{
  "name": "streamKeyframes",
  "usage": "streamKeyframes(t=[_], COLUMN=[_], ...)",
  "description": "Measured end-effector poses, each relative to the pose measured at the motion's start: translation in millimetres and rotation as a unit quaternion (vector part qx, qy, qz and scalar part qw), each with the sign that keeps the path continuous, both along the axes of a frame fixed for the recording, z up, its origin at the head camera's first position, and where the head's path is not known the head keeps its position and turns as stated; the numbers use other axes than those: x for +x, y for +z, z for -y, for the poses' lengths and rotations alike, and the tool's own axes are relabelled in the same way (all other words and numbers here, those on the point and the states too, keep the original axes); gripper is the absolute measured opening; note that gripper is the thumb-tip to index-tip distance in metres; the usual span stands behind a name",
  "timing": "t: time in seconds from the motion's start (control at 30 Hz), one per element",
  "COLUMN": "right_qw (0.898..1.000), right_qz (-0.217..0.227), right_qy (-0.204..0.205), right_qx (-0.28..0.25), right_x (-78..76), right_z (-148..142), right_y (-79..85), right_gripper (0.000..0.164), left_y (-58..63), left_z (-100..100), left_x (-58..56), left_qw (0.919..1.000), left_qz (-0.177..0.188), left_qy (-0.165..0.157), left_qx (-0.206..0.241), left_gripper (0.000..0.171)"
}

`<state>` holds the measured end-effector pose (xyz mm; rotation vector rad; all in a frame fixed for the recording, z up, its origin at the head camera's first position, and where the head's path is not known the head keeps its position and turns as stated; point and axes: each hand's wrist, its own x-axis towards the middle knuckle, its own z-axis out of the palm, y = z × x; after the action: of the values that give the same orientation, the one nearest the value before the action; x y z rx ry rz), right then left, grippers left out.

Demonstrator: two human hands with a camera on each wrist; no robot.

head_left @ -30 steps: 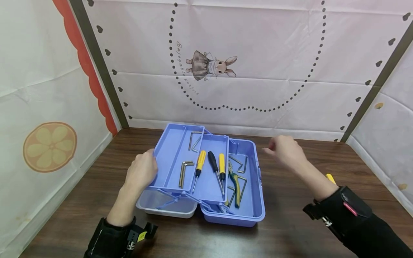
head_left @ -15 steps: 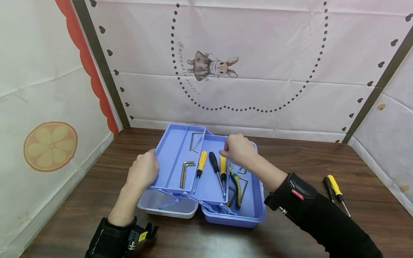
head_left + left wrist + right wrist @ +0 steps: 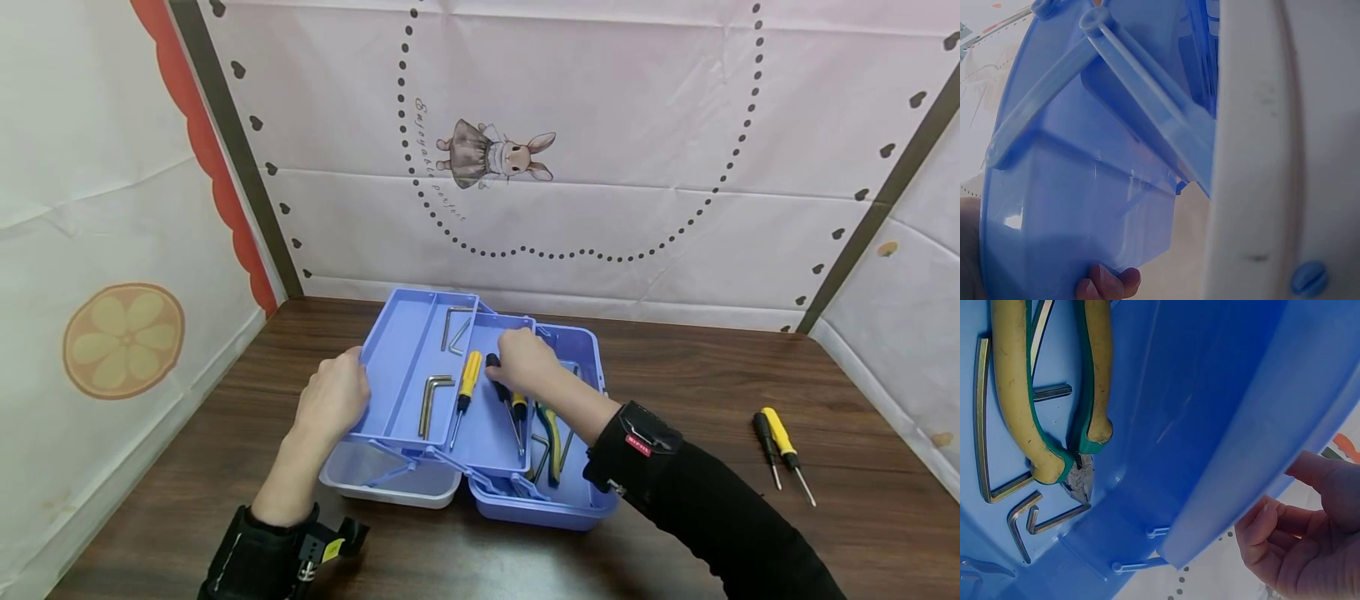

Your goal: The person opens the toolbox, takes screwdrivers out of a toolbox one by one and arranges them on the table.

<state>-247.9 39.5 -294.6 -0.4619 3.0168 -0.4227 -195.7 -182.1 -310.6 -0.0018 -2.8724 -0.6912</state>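
My left hand grips the left edge of the raised blue tray of a toolbox; in the left wrist view its fingertips press the tray's underside. My right hand is over the right-hand tray, its thumb across the handle of a black screwdriver. I cannot tell whether it grips the handle. Beside it lie a screwdriver with a yellow and black handle and a yellow screwdriver. In the right wrist view the tray wall hides some fingertips of my right hand.
Green-and-yellow pliers and several hex keys lie in the lower box. More hex keys lie in the left tray. A clear lid supports the left side. Two screwdrivers lie on the table at right.
My right hand has moved left from the right of the toolbox, over the lower box, to the black screwdriver in the tray. My left hand keeps its grip on the tray edge.
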Motion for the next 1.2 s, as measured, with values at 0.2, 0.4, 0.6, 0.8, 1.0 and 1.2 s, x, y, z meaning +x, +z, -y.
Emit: streamKeyframes(t=[0.2, 0.4, 0.6, 0.8, 1.0, 1.2], right_qw=[1.000, 0.999, 0.999, 0.997, 0.993, 0.981], right_qz=[-0.005, 0.006, 0.027, 0.036, 0.051, 0.087], right_qy=[0.000, -0.013, -0.031, -0.037, -0.018, -0.031], right_qx=[0.022, 0.037, 0.007, -0.051, -0.103, -0.169], right_x=[-3.4, -7.1, -9.4, -9.6, -6.9, -4.8], right_z=[2.8, 4.9, 2.6, -2.6, -7.4, -10.7], right_y=[-5.4, -6.5, -5.5, -4.2, -0.2, 5.9], right_gripper=[0.026, 0.030, 0.028, 0.038, 0.047, 0.025], left_y=[-0.2, -0.4, -0.7, 0.5, -0.7, -1.1], left_z=[-0.1, -0.4, -0.7, -0.8, -0.1, 0.3], left_x=[0.3, -0.1, -1.1, -1.1, -0.4, -0.1], left_qw=[1.0000, 1.0000, 0.9999, 1.0000, 1.0000, 1.0000], left_qz=[-0.006, -0.008, -0.010, -0.007, -0.010, -0.007], left_qy=[0.000, 0.000, -0.001, 0.000, 0.001, 0.000], left_qx=[-0.002, 0.001, 0.000, -0.003, -0.003, 0.000], left_gripper=[0.034, 0.034, 0.034, 0.033, 0.033, 0.033])
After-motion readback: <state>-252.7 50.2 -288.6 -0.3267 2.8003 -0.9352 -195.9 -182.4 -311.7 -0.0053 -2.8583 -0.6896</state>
